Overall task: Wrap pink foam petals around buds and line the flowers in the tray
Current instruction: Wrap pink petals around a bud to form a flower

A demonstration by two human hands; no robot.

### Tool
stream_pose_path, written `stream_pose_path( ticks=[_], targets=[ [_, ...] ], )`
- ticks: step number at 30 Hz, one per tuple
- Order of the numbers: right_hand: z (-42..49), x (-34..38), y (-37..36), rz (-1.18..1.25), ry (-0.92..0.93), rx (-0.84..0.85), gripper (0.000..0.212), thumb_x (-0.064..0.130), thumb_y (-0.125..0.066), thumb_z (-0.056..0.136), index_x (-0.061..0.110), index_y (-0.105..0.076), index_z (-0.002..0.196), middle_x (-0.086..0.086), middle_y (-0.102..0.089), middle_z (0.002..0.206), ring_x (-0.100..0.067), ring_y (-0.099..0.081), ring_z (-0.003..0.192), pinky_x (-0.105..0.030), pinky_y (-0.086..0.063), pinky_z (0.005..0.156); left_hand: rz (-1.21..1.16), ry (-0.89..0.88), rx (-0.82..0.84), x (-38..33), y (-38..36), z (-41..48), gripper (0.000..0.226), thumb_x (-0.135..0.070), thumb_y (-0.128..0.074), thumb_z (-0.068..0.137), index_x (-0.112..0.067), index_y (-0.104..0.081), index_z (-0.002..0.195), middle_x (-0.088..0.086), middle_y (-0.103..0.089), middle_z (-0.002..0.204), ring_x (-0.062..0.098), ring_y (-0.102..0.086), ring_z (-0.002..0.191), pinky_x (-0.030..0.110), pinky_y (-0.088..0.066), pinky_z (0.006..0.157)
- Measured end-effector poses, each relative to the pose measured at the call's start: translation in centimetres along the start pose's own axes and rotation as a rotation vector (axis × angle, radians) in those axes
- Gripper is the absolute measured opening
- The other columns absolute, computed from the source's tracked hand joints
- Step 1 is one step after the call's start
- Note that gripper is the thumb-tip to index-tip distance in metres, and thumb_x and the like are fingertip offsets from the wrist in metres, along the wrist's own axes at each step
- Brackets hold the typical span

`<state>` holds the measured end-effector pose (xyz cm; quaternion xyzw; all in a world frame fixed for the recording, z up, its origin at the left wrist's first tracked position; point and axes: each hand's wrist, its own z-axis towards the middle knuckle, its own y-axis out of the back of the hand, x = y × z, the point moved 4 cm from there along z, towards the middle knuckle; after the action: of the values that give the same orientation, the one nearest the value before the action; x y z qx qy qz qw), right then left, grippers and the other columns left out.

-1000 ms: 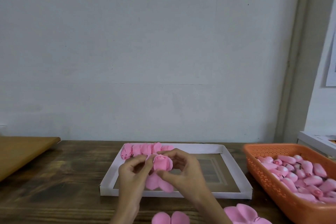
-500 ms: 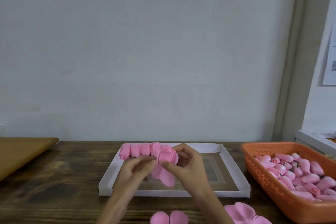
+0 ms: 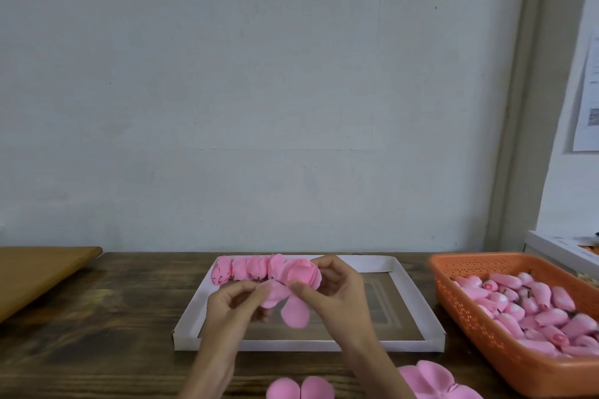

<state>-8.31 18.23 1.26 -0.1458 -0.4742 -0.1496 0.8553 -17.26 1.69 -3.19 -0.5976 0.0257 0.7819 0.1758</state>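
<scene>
Over the white tray (image 3: 418, 298), both hands pinch one half-wrapped flower (image 3: 299, 274): left hand (image 3: 231, 306) on a loose petal, right hand (image 3: 337, 298) at its base (fingers curled).

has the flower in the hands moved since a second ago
Yes. The flower has moved toward the far rim of the tray, now level with the row of finished flowers.

A half-wrapped flower (image 3: 299, 274) is held over the tray (image 3: 285, 345) by both hands: its head is gripped by the right hand (image 3: 337, 298), and a hanging petal (image 3: 293, 312) is pinched by the left hand (image 3: 227, 304). Finished flowers (image 3: 249, 269) are lined along the tray's 12 o'clock wall, toward 10. On the counter (image 3: 113, 334), a basket (image 3: 479, 261) of buds (image 3: 525, 304) is set at 3 o'clock, loose petals (image 3: 299, 389) at 6, a brown board (image 3: 35, 272) at 9.
</scene>
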Motion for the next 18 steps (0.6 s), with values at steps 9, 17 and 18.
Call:
stream_pose_path(
  ticks=[9,17,18],
  targets=[
    [-0.3,0.3,-0.7,0.004,-0.012,0.12,0.026,0.004,-0.087,0.076,0.008,-0.072,0.096,-0.013,-0.078,0.095,-0.039,-0.073,0.092,-0.045,-0.06,0.081,-0.007,-0.129,-0.113,-0.5,-0.4,-0.5,0.016,-0.014,-0.074,0.093,-0.011,-0.08,0.079,0.02,-0.074,0.079,0.024,-0.069,0.068,0.034,-0.064,0.066],
    [-0.4,0.0,-0.9,-0.047,-0.038,0.156,0.022,-0.002,-0.082,0.076,0.006,-0.071,0.094,-0.017,-0.077,0.095,-0.043,-0.071,0.093,-0.058,-0.057,0.084,-0.093,-0.116,-0.098,-0.8,-1.0,-0.9,0.041,-0.047,-0.075,0.079,-0.007,-0.08,0.087,0.026,-0.074,0.093,0.032,-0.072,0.09,0.058,-0.058,0.091],
    [-0.4,0.0,-0.9,-0.045,-0.037,0.157,0.023,-0.002,-0.082,0.076,0.006,-0.071,0.094,-0.016,-0.077,0.095,-0.042,-0.072,0.094,-0.058,-0.057,0.084,-0.135,-0.089,-0.1,-0.8,-1.1,-0.9,0.045,-0.048,-0.073,0.081,-0.005,-0.08,0.091,0.027,-0.075,0.098,0.036,-0.073,0.096,0.058,-0.057,0.094]
  ],
)
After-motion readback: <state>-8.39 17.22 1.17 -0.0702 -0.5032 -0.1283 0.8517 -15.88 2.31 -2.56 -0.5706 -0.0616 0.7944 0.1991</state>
